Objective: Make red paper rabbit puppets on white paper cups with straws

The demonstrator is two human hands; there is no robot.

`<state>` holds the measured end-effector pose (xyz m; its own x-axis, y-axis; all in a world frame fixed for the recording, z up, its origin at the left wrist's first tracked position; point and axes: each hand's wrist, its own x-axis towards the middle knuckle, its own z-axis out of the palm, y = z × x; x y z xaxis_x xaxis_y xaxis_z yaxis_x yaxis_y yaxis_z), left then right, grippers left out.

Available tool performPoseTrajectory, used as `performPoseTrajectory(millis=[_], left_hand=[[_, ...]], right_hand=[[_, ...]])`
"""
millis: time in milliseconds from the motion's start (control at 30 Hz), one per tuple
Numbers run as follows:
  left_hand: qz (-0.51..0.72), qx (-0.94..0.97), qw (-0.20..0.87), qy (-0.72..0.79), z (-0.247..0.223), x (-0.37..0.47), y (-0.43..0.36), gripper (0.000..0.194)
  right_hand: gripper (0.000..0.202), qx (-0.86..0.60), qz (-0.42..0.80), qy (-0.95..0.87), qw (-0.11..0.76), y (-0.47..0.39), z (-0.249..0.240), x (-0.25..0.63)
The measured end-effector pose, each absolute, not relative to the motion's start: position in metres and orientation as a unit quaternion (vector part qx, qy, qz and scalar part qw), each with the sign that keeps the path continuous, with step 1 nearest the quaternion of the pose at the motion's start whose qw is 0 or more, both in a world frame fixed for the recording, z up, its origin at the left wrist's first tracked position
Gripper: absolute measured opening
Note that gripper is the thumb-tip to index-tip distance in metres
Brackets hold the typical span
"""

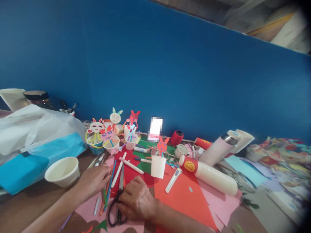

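My left hand [95,179] rests low over the table beside several thin coloured sticks [113,173], its fingers curled; what they hold, if anything, is hidden. On the handles of the black scissors [121,181] lies my right hand [137,199], its fingers bent over them, with the blades pointing away from me. Two white markers [131,165] lie past the scissors. Beyond my right hand, a white paper cup [158,166] stands upright with an orange paper figure [162,146] in it. A white cutter [173,180] lies on orange paper [181,200].
A white bowl [62,171] stands left, near a blue packet [24,168]. Paper figures [115,117] in cups stand at the back. A stack of cups [216,178] lies right, before a bottle [218,150]. Paper scraps [286,161] crowd the far right.
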<state>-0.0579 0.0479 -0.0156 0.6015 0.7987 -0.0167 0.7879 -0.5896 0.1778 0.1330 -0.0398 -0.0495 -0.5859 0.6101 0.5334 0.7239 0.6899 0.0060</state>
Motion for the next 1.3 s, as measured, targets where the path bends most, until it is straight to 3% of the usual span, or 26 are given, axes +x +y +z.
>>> performPoseTrajectory(millis=[800,1000,1300], left_hand=[[0.036,0.836,0.164,0.523,-0.007,-0.051,0.049,0.022],[0.089,0.824,0.253,0.498,0.012,-0.052,0.049,0.016],[0.207,0.702,0.509,0.453,0.016,-0.040,0.041,0.018]], right_hand=[[0.026,-0.383,-0.107,-0.881,0.258,-0.039,-0.053,0.133],[0.025,-0.378,-0.098,-0.884,0.257,-0.038,-0.051,0.134],[0.025,-0.389,-0.093,-0.880,0.256,-0.038,-0.052,0.133]])
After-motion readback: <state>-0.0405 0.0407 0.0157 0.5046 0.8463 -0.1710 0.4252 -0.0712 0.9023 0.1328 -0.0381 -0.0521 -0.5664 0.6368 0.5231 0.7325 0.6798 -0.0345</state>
